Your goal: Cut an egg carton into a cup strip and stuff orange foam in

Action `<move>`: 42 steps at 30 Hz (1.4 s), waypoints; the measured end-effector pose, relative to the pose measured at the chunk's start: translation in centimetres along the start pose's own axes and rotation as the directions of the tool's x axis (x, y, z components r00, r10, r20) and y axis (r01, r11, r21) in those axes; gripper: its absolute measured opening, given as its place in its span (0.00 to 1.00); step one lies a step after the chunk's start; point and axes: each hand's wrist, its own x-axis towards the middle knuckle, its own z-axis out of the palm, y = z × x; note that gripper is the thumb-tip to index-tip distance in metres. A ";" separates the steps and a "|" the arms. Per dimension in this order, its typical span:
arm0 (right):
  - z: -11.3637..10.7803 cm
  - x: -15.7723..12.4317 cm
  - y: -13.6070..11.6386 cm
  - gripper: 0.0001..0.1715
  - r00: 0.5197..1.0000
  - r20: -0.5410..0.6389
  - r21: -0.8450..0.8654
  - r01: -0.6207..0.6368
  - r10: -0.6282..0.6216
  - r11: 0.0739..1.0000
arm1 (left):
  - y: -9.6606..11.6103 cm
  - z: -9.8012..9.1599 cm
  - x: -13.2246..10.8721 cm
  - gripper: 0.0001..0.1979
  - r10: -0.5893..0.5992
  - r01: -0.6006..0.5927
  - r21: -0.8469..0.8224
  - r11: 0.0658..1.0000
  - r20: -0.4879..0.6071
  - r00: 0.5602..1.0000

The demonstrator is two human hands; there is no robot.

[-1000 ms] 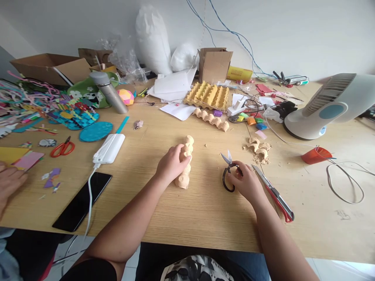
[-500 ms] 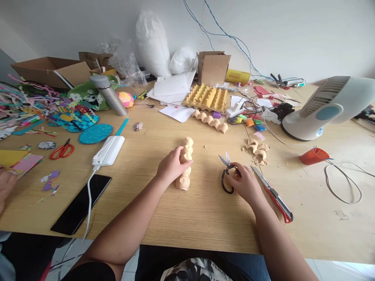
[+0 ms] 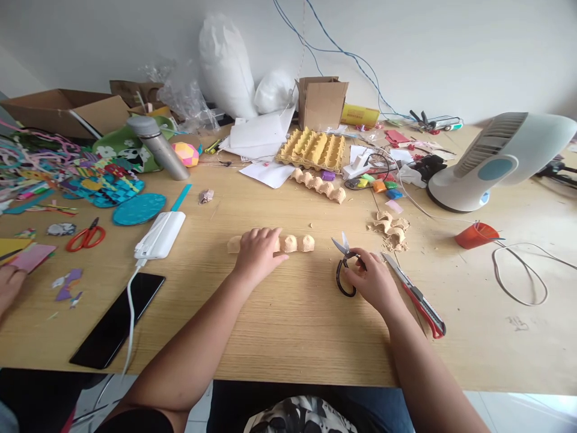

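Observation:
A strip of egg carton cups [image 3: 291,243] lies crosswise on the table, domes up. Over its middle cups rests my left hand [image 3: 259,251], fingers curled round the far side and thumb on the near side, hiding that stretch. One cup shows at the left and a few at the right. My right hand [image 3: 369,273] grips black-handled scissors [image 3: 346,273] just right of the strip; their blades are spread and point up and left. Beside that hand lies a red utility knife [image 3: 419,297]. Cut carton scraps [image 3: 391,227] lie beyond it with crumbs around them.
Behind stand a yellow egg tray [image 3: 311,149], another carton strip [image 3: 319,185] and a cardboard box [image 3: 322,102]. A fan [image 3: 473,162] and orange cup [image 3: 476,234] are at right. A phone [image 3: 118,319], power bank [image 3: 160,234] and red scissors [image 3: 85,236] lie left, near another person's hand [image 3: 9,285].
The carton strip has turned from pointing away from me to lying crosswise, with my left hand over its middle. My right hand keeps the scissors in nearly the same place.

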 end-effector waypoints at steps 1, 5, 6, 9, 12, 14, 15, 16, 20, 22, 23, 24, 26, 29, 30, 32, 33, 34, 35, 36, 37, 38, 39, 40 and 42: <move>0.0 0.0 0.0 0.27 1.000 0.003 0.002 -0.003 0.003 1.000 | 0.0 0.1 0.0 0.27 0.023 -0.023 0.014 1.000 -0.001 1.000; 0.0 0.0 0.0 0.27 1.000 0.006 0.027 -0.003 0.003 1.000 | -0.5 0.0 0.3 0.17 0.170 -0.171 -0.028 0.985 -0.044 0.985; 0.0 0.0 0.0 0.27 1.000 0.002 0.037 0.001 -0.001 0.999 | -0.7 -0.2 0.4 0.17 0.208 -0.212 -0.046 0.976 -0.079 0.975; -0.2 -0.1 -0.1 0.27 1.000 -0.006 0.057 0.005 -0.005 0.998 | -1.5 -0.5 0.6 0.18 0.297 -0.320 -0.082 0.944 -0.212 0.931; -0.3 -0.3 -0.3 0.26 1.000 -0.006 0.065 0.007 -0.007 0.998 | -1.9 -0.5 0.8 0.21 0.335 -0.384 -0.120 0.916 -0.300 0.893; -0.3 -0.3 -0.3 0.25 1.000 -0.006 0.068 0.020 -0.020 0.997 | -2.0 -0.5 0.8 0.22 0.337 -0.401 -0.158 0.902 -0.320 0.885; -0.3 -0.4 -0.3 0.25 1.000 -0.009 0.069 0.028 -0.027 0.997 | -1.9 -0.5 0.8 0.22 0.340 -0.409 -0.177 0.895 -0.321 0.884; -0.3 -0.4 -0.3 0.25 0.999 -0.011 0.070 0.034 -0.034 0.997 | -1.9 -0.5 0.8 0.22 0.344 -0.417 -0.197 0.887 -0.318 0.883; -0.2 -0.4 -0.2 0.25 0.999 -0.013 0.069 0.043 -0.042 0.997 | -1.6 -0.5 0.7 0.20 0.373 -0.453 -0.285 0.845 -0.292 0.881; -0.2 -0.4 -0.2 0.25 0.999 -0.010 0.069 0.043 -0.043 0.997 | -1.5 -0.5 0.7 0.19 0.390 -0.467 -0.327 0.821 -0.276 0.878; -0.1 -0.4 -0.2 0.25 0.999 -0.008 0.069 0.043 -0.042 0.997 | -1.5 -0.5 0.8 0.18 0.399 -0.474 -0.345 0.810 -0.268 0.877; -0.1 -0.4 -0.2 0.25 0.999 -0.004 0.068 0.041 -0.041 0.997 | -1.4 -0.5 0.8 0.18 0.407 -0.479 -0.361 0.800 -0.259 0.876; -0.1 -0.4 -0.2 0.26 0.999 0.005 0.067 0.032 -0.033 0.997 | -1.3 -0.5 0.8 0.18 0.421 -0.486 -0.389 0.783 -0.244 0.874; -0.1 -0.4 -0.3 0.27 1.000 0.012 0.065 0.026 -0.027 0.998 | -1.0 -0.9 0.7 0.18 0.421 -0.473 -0.439 0.764 -0.217 0.881; -0.2 -0.4 -0.3 0.26 1.000 0.010 0.065 0.027 -0.028 0.998 | -0.9 -1.0 0.6 0.18 0.415 -0.461 -0.459 0.759 -0.204 0.886; -0.2 -0.4 -0.3 0.25 1.000 0.005 0.067 0.030 -0.031 0.997 | -0.5 -1.3 0.4 0.18 0.401 -0.435 -0.502 0.748 -0.181 0.898; -0.1 -0.4 -0.3 0.25 0.999 0.004 0.070 0.031 -0.031 0.997 | -0.4 -1.5 0.4 0.18 0.394 -0.423 -0.521 0.741 -0.173 0.903; -0.1 -0.3 -0.2 0.25 1.000 0.002 0.075 0.031 -0.031 0.997 | -0.3 -1.6 0.3 0.19 0.389 -0.415 -0.537 0.735 -0.167 0.906; 0.0 -0.3 -0.1 0.25 1.000 0.002 0.084 0.030 -0.031 0.996 | -0.1 -1.7 0.2 0.19 0.385 -0.408 -0.549 0.730 -0.163 0.908; 0.1 -0.3 -0.1 0.25 0.999 0.005 0.101 0.031 -0.031 0.994 | -0.1 -1.7 0.1 0.19 0.383 -0.404 -0.556 0.726 -0.161 0.910; 0.2 -0.2 0.0 0.25 0.999 0.011 0.126 0.031 -0.033 0.991 | 0.0 -1.7 0.1 0.19 0.383 -0.402 -0.560 0.724 -0.159 0.910; 0.2 -0.2 0.0 0.25 0.999 0.021 0.162 0.031 -0.035 0.986 | 0.0 -1.7 0.1 0.19 0.384 -0.403 -0.562 0.722 -0.159 0.910; 0.3 -0.2 0.1 0.25 0.999 0.038 0.210 0.027 -0.036 0.977 | 0.0 -1.7 0.1 0.19 0.384 -0.404 -0.564 0.720 -0.160 0.909; 0.3 -0.1 0.1 0.25 0.997 0.062 0.268 0.019 -0.037 0.963 | 0.0 -1.7 0.1 0.19 0.384 -0.404 -0.566 0.719 -0.160 0.909; 0.1 -0.2 0.0 0.27 0.991 0.128 0.405 -0.013 -0.043 0.914 | -0.1 -1.6 0.0 0.19 0.381 -0.401 -0.575 0.713 -0.163 0.910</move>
